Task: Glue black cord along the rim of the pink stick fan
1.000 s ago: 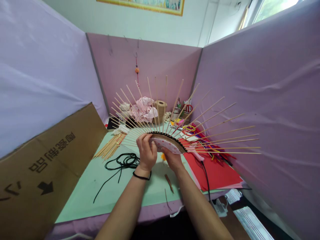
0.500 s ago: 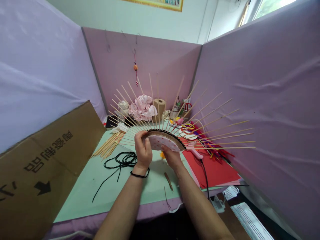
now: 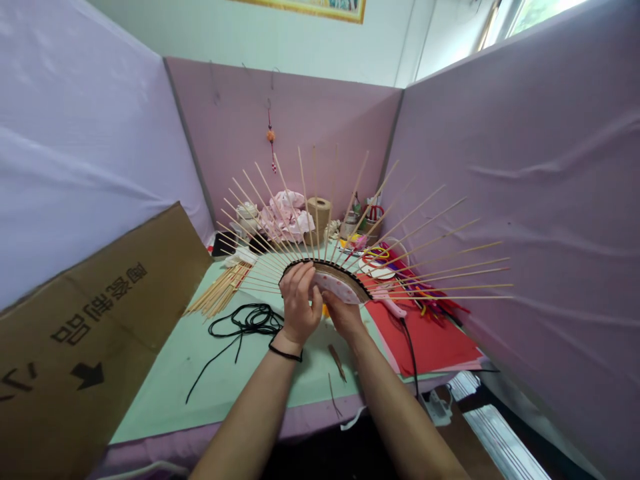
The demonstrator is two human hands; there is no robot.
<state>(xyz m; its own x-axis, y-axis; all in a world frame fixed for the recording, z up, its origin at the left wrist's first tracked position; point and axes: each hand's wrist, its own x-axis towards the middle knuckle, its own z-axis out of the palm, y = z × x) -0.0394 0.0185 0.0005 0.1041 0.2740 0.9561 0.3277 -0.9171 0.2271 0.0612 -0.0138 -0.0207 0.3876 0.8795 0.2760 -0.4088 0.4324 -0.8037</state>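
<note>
A round, shallow piece (image 3: pixel 345 288) with a dotted pale face, a brown side and a black-laced rim is held tilted above the table. Thin wooden sticks (image 3: pixel 430 236) fan out from its rim; it looks like a basket base. My left hand (image 3: pixel 301 303) lies over its left part, fingers together across the side and rim, covering that area. Below it, my right hand (image 3: pixel 344 315) grips the lower edge, thumb against the pale face and the other fingers hidden underneath. A coil of black cord (image 3: pixel 250 321) lies just left of my left wrist.
Bamboo strips (image 3: pixel 220 291) lie at the left, near a cardboard sheet (image 3: pixel 75 347). A pink glue gun (image 3: pixel 393 305) and its cable lie on red sheets (image 3: pixel 425 343) at the right. Behind stand a twine spool (image 3: pixel 320 217), pink cloth (image 3: pixel 285 217) and jars. A small brown stick (image 3: pixel 337 362) lies in front.
My left hand has shifted right and turned, its fingers now laid over the left side and rim rather than curled at the left edge. The right hand and the piece stay nearly still.
</note>
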